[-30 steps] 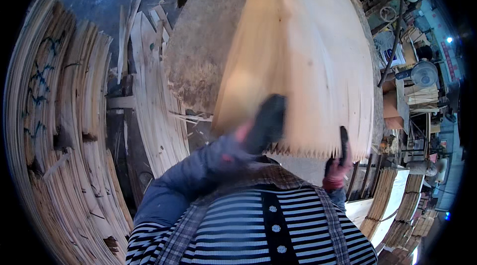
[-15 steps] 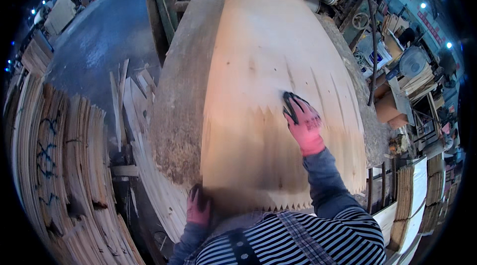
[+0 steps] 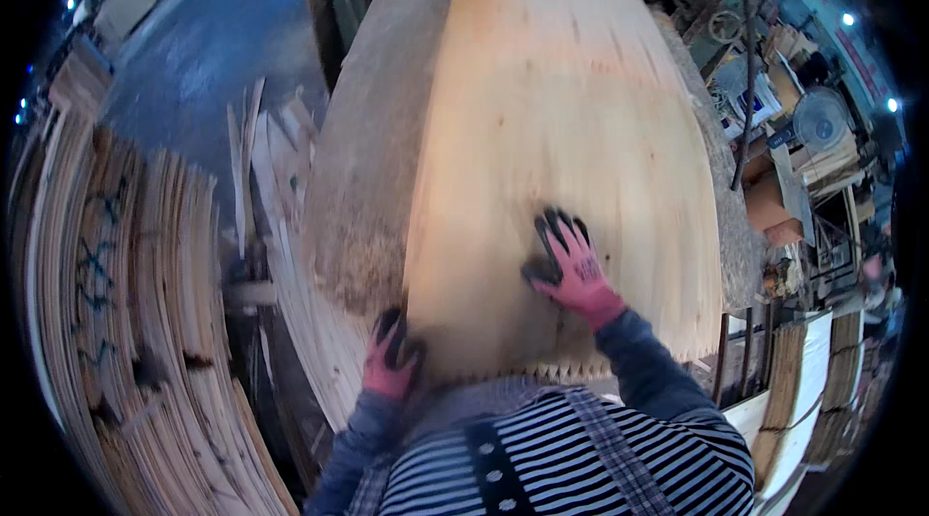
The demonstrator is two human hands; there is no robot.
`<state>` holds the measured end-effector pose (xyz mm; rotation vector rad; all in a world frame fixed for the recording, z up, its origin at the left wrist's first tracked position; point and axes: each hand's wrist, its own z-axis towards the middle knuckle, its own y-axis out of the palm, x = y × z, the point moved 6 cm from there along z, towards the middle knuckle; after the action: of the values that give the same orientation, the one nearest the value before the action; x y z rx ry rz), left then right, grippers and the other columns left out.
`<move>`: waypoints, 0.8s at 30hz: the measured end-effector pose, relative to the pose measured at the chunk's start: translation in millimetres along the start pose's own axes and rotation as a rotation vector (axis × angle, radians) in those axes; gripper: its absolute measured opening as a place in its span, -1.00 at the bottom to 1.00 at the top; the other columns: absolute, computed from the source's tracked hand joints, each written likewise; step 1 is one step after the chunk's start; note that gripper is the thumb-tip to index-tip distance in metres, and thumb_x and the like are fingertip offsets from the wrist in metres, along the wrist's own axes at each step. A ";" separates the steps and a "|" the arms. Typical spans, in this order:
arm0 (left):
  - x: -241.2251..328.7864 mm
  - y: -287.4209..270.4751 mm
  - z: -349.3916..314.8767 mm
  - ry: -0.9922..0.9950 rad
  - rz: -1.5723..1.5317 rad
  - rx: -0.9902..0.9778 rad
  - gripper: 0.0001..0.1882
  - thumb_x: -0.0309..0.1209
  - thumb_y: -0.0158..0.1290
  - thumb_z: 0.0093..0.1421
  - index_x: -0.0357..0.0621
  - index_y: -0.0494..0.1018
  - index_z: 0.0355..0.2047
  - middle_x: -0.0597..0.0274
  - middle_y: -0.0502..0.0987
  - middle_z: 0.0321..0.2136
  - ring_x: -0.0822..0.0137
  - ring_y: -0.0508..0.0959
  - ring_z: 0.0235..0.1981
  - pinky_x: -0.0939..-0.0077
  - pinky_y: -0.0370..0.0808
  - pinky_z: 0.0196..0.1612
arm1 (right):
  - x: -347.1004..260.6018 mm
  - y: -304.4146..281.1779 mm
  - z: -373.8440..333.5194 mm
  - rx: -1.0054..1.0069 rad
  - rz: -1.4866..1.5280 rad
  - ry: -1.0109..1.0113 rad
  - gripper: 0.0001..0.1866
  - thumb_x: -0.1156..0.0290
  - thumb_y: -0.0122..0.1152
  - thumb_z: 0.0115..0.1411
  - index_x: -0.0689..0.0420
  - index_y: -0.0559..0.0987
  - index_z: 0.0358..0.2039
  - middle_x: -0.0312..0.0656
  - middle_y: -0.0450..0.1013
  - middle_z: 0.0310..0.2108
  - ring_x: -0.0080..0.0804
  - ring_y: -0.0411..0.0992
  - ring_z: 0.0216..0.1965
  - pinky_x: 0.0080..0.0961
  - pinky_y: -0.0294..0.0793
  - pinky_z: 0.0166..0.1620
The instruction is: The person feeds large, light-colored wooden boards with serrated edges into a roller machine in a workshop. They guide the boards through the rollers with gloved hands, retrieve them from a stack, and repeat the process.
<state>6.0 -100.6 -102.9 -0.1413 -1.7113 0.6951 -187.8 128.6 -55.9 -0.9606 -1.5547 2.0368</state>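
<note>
Here, hands (image 3: 576, 269) are at veneer (image 3: 571, 138) centre and left edge, tabletop (image 3: 373, 158) exposed leftward.

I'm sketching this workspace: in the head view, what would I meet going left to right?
Marked wood stack → loose wood strips → left grip → right grip, over the pale wood sheet → round fan.
</note>
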 end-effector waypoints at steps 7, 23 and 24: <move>105.1 0.1 -14.5 0.275 -0.540 -0.452 -0.27 -0.49 0.01 -0.03 -0.26 -0.11 0.11 -0.04 0.01 0.10 0.23 0.05 0.13 0.46 0.00 0.13 | -29.2 67.6 -212.1 0.048 -0.167 -0.041 -0.12 0.08 0.27 -0.33 0.16 0.17 0.02 0.10 0.05 0.02 0.13 0.02 0.04 0.05 -0.03 0.04; -26.0 53.8 -6.9 -0.009 0.105 -0.045 -0.14 -0.16 0.02 -0.07 -0.35 -0.17 0.09 -0.22 -0.02 0.07 -0.06 0.02 0.10 0.15 -0.08 0.12 | -54.3 -136.1 -89.1 0.593 -0.191 0.067 -0.59 0.37 0.11 -0.18 0.26 0.42 -0.25 0.03 0.34 -0.24 -0.01 0.32 -0.23 -0.24 0.31 -0.16; -26.4 49.4 -6.5 -0.085 0.019 -0.107 -0.20 -0.22 0.00 -0.05 -0.37 -0.13 0.08 -0.21 0.01 0.05 -0.03 0.05 0.09 0.20 -0.04 0.12 | -40.8 -133.6 -65.7 0.580 -0.155 0.091 -0.56 0.42 0.13 -0.24 0.23 0.42 -0.24 0.00 0.35 -0.25 -0.05 0.33 -0.24 -0.27 0.31 -0.16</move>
<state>5.8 -70.0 -150.2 -0.2059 -1.8317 0.6310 -124.2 185.3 72.8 -0.6688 -0.8721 2.1132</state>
